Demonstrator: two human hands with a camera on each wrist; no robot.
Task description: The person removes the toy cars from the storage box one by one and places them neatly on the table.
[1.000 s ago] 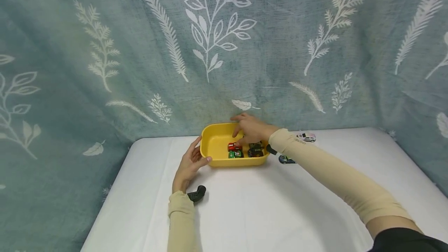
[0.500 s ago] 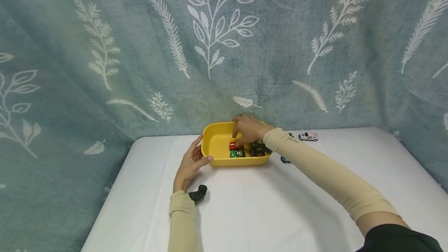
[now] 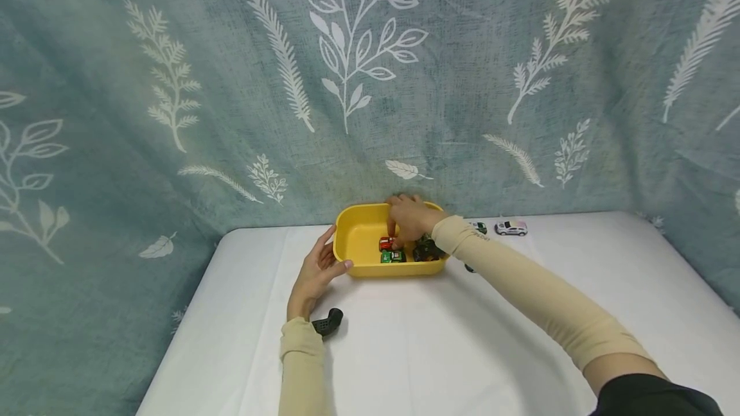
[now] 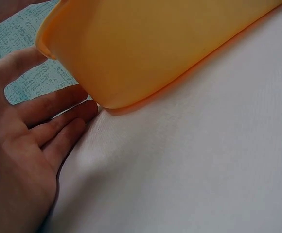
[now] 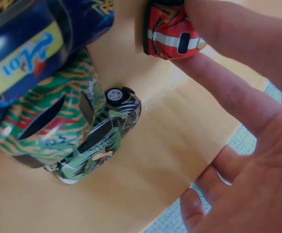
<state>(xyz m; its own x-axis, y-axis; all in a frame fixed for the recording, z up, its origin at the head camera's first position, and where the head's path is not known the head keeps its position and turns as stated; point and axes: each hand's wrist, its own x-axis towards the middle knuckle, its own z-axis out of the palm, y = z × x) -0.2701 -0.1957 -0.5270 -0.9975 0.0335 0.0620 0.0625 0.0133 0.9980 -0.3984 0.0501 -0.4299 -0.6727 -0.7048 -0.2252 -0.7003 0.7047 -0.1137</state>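
A yellow plastic tub (image 3: 364, 271) sits near the table's back edge with several toy cars inside. At its left end, my left hand (image 3: 314, 275) holds the corner, the thumb at the front rim and the fingers along the side wall. My right hand (image 3: 412, 218) reaches into the tub, and in the right wrist view its thumb and index finger pinch a red toy car (image 5: 172, 34) with a white stripe. A green toy car (image 3: 393, 256) lies just in front of the red one. Dark toy cars (image 3: 426, 251) are heaped at the right end, partly behind the wrist.
On the white table (image 3: 393, 339), right of the tub, stand a white toy car (image 3: 511, 228) and a green-and-white one (image 3: 478, 227). Another car is mostly hidden under the right sleeve (image 3: 520, 287). A leaf-patterned teal curtain (image 3: 451, 82) hangs directly behind the table.
My right hand has shifted slightly and dips lower over the red car, its forearm a little further left. The green-and-white car has come into sight behind the sleeve. The left hand stays on the tub.
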